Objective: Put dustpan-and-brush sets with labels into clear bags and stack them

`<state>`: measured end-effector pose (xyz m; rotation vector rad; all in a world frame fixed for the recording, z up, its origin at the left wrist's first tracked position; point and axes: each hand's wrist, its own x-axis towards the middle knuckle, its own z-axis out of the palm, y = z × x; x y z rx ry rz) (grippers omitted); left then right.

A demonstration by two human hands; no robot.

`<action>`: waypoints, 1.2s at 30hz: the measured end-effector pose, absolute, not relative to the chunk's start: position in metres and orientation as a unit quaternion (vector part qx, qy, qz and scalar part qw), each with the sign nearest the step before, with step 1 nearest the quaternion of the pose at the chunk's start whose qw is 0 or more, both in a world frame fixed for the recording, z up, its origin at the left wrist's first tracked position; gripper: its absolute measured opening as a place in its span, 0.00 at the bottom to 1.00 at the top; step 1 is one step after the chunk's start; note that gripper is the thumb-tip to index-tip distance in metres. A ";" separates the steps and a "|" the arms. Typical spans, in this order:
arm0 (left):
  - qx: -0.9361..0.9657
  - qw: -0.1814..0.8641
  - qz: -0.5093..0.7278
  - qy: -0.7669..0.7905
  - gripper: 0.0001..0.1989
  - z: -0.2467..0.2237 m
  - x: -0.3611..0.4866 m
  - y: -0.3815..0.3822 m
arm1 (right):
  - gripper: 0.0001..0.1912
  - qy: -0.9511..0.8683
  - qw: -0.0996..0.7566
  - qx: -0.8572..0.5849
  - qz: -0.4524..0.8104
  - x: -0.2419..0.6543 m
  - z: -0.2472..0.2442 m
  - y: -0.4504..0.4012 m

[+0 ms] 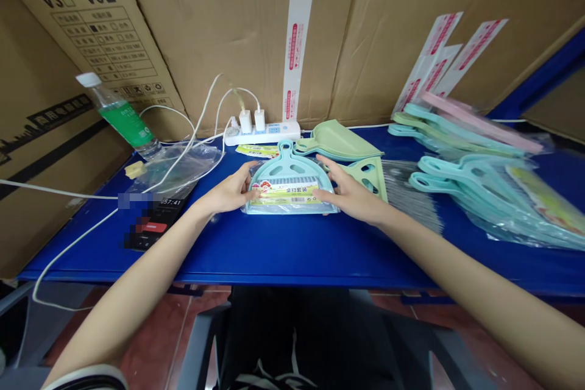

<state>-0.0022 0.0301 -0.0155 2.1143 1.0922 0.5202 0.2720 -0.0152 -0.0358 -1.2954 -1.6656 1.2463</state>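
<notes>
A light-blue dustpan and brush set (292, 169) in a clear bag lies on the blue table, its handle pointing away from me. A yellow-green printed label (292, 192) shows across its front. My left hand (233, 189) grips its left edge, thumb on top. On the opposite edge, my right hand (350, 192) is closed the same way, its thumb on the label's right end. Just behind lie a green dustpan (340, 139) and another green piece with oval holes (372, 175), partly covered by my right hand.
Bagged dustpan sets (498, 195) and a pile of coloured ones (466, 125) lie at right, beside clear bags (409, 189). A power strip (278, 132), white cables, a bottle (121, 116) and a phone (158, 219) are behind and left. Cardboard (237, 30) walls the back.
</notes>
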 end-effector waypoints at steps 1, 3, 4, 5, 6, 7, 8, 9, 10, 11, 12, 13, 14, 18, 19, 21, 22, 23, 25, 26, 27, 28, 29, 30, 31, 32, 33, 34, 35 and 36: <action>0.818 0.355 0.199 0.408 0.35 -0.015 -0.003 0.030 | 0.53 -0.643 0.339 -0.493 0.479 0.272 -0.036 -0.015; 0.823 0.362 0.198 0.391 0.35 -0.016 -0.005 0.031 | 0.51 -0.654 0.339 -0.482 0.475 0.273 -0.037 -0.014; 0.824 0.361 0.199 0.389 0.35 -0.016 -0.005 0.031 | 0.51 -0.659 0.338 -0.477 0.473 0.273 -0.037 -0.014; 0.825 0.358 0.200 0.388 0.34 -0.017 -0.006 0.031 | 0.50 -0.665 0.337 -0.471 0.472 0.273 -0.037 -0.013; 0.826 0.356 0.201 0.388 0.34 -0.017 -0.006 0.031 | 0.48 -0.669 0.336 -0.465 0.472 0.274 -0.037 -0.013; 0.827 0.354 0.202 0.388 0.33 -0.018 -0.006 0.031 | 0.47 -0.672 0.336 -0.460 0.472 0.274 -0.037 -0.013; 0.827 0.352 0.202 0.389 0.33 -0.018 -0.006 0.031 | 0.46 -0.675 0.338 -0.456 0.471 0.274 -0.037 -0.012; 0.828 0.350 0.201 0.390 0.32 -0.018 -0.005 0.031 | 0.46 -0.678 0.340 -0.453 0.468 0.274 -0.037 -0.012; 0.828 0.349 0.200 0.392 0.32 -0.018 -0.005 0.031 | 0.45 -0.682 0.343 -0.449 0.465 0.274 -0.036 -0.012; 0.827 0.349 0.198 0.394 0.31 -0.017 -0.004 0.031 | 0.45 -0.684 0.346 -0.446 0.461 0.274 -0.035 -0.012; 0.826 0.349 0.197 0.396 0.31 -0.016 -0.003 0.030 | 0.44 -0.688 0.348 -0.442 0.458 0.274 -0.034 -0.012; 0.824 0.349 0.198 0.399 0.31 -0.016 -0.003 0.030 | 0.43 -0.692 0.350 -0.437 0.455 0.274 -0.034 -0.012; 0.822 0.350 0.200 0.401 0.31 -0.015 -0.002 0.029 | 0.42 -0.697 0.351 -0.432 0.452 0.274 -0.033 -0.012; 0.811 0.363 0.211 0.407 0.31 -0.011 0.001 0.026 | 0.40 -0.708 0.356 -0.418 0.444 0.274 -0.031 -0.013; 0.809 0.367 0.215 0.406 0.31 -0.011 0.001 0.025 | 0.40 -0.709 0.357 -0.416 0.444 0.274 -0.030 -0.013; 0.806 0.372 0.224 0.402 0.31 -0.010 0.002 0.024 | 0.39 -0.711 0.355 -0.412 0.446 0.274 -0.029 -0.014; 0.806 0.371 0.228 0.401 0.32 -0.009 0.003 0.023 | 0.39 -0.710 0.353 -0.411 0.450 0.274 -0.029 -0.014; 0.806 0.370 0.231 0.400 0.32 -0.009 0.003 0.023 | 0.39 -0.705 0.351 -0.413 0.458 0.274 -0.028 -0.015; 0.805 0.364 0.231 0.406 0.33 -0.009 0.003 0.022 | 0.39 -0.685 0.345 -0.425 0.481 0.274 -0.026 -0.017; 0.804 0.362 0.229 0.412 0.33 -0.009 0.003 0.022 | 0.40 -0.671 0.343 -0.434 0.493 0.274 -0.025 -0.017; 0.803 0.360 0.226 0.417 0.34 -0.010 0.002 0.022 | 0.41 -0.657 0.341 -0.444 0.505 0.274 -0.025 -0.018; 0.802 0.360 0.222 0.422 0.35 -0.010 0.002 0.022 | 0.42 -0.645 0.340 -0.451 0.515 0.274 -0.024 -0.018; 0.801 0.361 0.217 0.425 0.35 -0.010 0.001 0.022 | 0.43 -0.634 0.339 -0.457 0.524 0.275 -0.024 -0.018; 0.801 0.360 0.214 0.427 0.36 -0.010 0.001 0.021 | 0.44 -0.624 0.339 -0.460 0.533 0.275 -0.024 -0.018; 0.802 0.359 0.212 0.428 0.36 -0.011 0.000 0.021 | 0.44 -0.615 0.339 -0.463 0.541 0.276 -0.024 -0.018; 0.802 0.357 0.211 0.429 0.36 -0.011 0.000 0.021 | 0.44 -0.607 0.341 -0.465 0.547 0.276 -0.024 -0.017; 0.803 0.355 0.210 0.431 0.35 -0.011 0.000 0.021 | 0.44 -0.599 0.342 -0.468 0.552 0.277 -0.024 -0.017; 0.802 0.354 0.211 0.431 0.34 -0.011 0.000 0.022 | 0.43 -0.592 0.344 -0.473 0.555 0.277 -0.024 -0.017; 0.801 0.356 0.213 0.432 0.34 -0.011 0.000 0.021 | 0.43 -0.585 0.345 -0.477 0.558 0.277 -0.024 -0.017; 0.799 0.359 0.215 0.432 0.34 -0.010 0.000 0.021 | 0.42 -0.578 0.347 -0.481 0.560 0.277 -0.024 -0.017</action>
